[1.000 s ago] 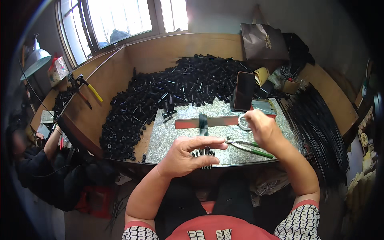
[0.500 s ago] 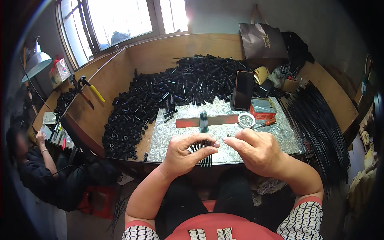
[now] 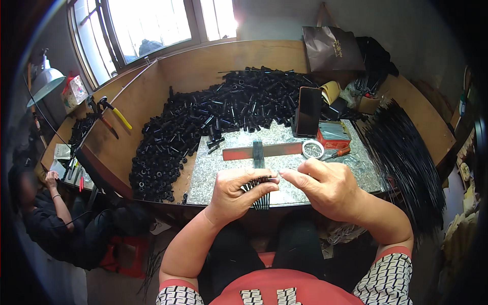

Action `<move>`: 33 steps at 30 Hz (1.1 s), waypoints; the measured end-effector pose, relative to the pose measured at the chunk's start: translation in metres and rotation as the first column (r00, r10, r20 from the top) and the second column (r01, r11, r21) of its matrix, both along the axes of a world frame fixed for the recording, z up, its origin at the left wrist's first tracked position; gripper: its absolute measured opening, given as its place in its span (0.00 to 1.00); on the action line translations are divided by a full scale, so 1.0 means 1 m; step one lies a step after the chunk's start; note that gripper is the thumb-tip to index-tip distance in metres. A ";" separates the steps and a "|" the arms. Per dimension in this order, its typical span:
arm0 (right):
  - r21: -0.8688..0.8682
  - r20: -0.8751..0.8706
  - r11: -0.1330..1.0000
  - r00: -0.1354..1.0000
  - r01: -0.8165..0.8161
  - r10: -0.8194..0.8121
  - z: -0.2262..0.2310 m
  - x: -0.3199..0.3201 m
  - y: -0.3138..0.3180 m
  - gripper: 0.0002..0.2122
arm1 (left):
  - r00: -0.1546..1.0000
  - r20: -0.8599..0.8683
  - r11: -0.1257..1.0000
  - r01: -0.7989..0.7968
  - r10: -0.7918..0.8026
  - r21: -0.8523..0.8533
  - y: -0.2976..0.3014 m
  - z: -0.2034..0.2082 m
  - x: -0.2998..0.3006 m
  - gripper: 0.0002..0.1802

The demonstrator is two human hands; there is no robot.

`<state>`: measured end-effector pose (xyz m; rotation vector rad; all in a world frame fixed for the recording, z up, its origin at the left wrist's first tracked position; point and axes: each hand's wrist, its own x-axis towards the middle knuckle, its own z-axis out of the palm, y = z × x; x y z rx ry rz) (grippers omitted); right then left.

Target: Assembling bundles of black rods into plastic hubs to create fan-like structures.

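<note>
My left hand (image 3: 231, 193) is closed round several thin black rods, fingers above and thumb below. Their dark ends show in a row between fingers and thumb. Close to its right, my right hand (image 3: 330, 188) has its fingers curled in a pinch, with the tips near the left fingertips; whatever is in the pinch is too small to make out. Just beyond the left hand, a flat row of black rods (image 3: 258, 151) lies across a reddish-grey metal bar (image 3: 287, 149) on a speckled stone slab (image 3: 213, 175). A round white dish (image 3: 312, 150) of small metal bits stands beyond the right hand.
A large heap of black tubular parts (image 3: 239, 101) fills the back and left. A phone (image 3: 308, 112) stands upright by a red box (image 3: 334, 136) and a screwdriver (image 3: 341, 152). Long black rods (image 3: 406, 152) lie at right. Another person (image 3: 61, 203) sits at far left.
My right hand has come slightly closer to the left fingertips. The left hand keeps its grip on the rods. The whole view has shifted a little.
</note>
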<state>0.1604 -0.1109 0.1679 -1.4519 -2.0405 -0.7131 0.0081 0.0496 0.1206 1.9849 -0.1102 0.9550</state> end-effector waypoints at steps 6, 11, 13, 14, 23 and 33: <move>0.013 0.015 1.000 1.000 0.004 -0.004 0.001 0.000 -0.002 0.19 | 0.999 0.041 0.999 0.003 -0.005 0.037 -0.001 0.000 0.001 0.10; 0.021 0.009 1.000 1.000 0.022 -0.022 0.001 0.001 -0.003 0.19 | 0.999 0.037 1.000 0.002 -0.003 0.025 0.000 0.000 0.000 0.09; 0.023 0.014 0.999 1.000 0.027 -0.027 0.002 0.001 -0.004 0.19 | 0.999 0.040 1.000 0.013 -0.014 0.026 0.000 0.000 0.001 0.08; 0.025 0.020 0.999 0.999 0.028 -0.029 0.003 0.001 -0.005 0.19 | 0.999 0.042 0.999 0.020 -0.022 0.026 0.000 0.001 0.001 0.08; 0.027 0.010 0.999 1.000 0.020 -0.021 0.001 0.000 -0.006 0.21 | 0.999 -0.028 0.998 0.036 -0.034 0.057 -0.003 0.005 -0.006 0.08; 0.015 0.024 1.000 1.000 0.006 -0.006 0.001 0.000 -0.006 0.20 | 1.000 0.025 0.999 -0.006 0.005 0.045 -0.004 0.001 -0.002 0.07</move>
